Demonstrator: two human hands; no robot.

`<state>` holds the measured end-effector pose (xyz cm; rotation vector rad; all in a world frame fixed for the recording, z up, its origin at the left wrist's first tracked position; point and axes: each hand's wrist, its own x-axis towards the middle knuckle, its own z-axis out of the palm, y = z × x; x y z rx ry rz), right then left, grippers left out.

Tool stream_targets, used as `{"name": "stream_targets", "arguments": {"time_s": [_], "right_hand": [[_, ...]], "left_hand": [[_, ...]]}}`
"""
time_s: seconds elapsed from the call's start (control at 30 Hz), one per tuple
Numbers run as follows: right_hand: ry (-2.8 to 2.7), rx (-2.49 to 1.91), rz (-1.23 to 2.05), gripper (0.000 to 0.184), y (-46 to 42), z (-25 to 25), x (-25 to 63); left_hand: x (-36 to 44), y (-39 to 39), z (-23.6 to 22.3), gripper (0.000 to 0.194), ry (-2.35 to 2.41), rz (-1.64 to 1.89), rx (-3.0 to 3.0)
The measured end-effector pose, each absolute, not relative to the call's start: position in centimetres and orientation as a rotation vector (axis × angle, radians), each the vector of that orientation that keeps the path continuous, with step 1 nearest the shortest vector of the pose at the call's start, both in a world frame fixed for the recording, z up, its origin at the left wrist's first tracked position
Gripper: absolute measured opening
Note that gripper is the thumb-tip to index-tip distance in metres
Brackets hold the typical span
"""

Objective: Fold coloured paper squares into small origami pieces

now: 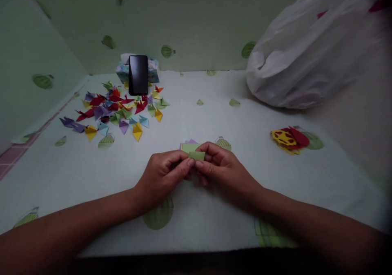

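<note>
A small folded piece of green paper (197,156) is pinched between my two hands, close to the middle of the table. My left hand (167,173) grips its left side, with the thumb along the lower edge. The fingers of my right hand (222,165) are closed on its right side, the thumb near the other thumb. Just behind the hands lies a stack of coloured paper sheets (187,146), light green on top with purple showing at the back; the hands partly cover it.
Many folded paper figures (114,107) in several colours are spread at the left. A phone (138,75) leans on a tissue box (154,71) behind them. A white plastic bag (284,71) stands at the back right, with red and yellow cut-out pieces (288,139) in front of it.
</note>
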<state>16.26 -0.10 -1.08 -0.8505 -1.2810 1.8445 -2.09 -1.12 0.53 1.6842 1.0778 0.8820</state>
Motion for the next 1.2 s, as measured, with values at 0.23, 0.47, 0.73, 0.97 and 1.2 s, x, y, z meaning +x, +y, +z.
{"name": "stream_targets", "arguments": {"time_s": [0.23,0.47,0.73,0.97,1.2], "right_hand": [[-1.4,-1.027,1.729,0.027,0.1,-0.7,16.5],[-1.406,-1.006,1.728,0.027,0.1,-0.4,16.5],[-1.431,-1.029,1.741,0.03,0.1,-0.3,16.7],[-1.284,-0.989,1.804,0.03,0.2,-0.1,16.9],[-1.006,-0.863,2.074,0.03,0.9,0.0,17.2]], "left_hand": [[-2.2,-0.9,0.4,0.021,1.138,0.894,1.398],[-2.1,-0.7,0.4,0.022,1.1,0.891,1.296],[-2.2,-0.6,0.2,0.024,1.12,0.854,1.283],[-2.4,-0.4,0.4,0.022,1.057,0.867,1.364],[-3.6,1.1,-0.3,0.03,0.845,1.188,2.159]]}}
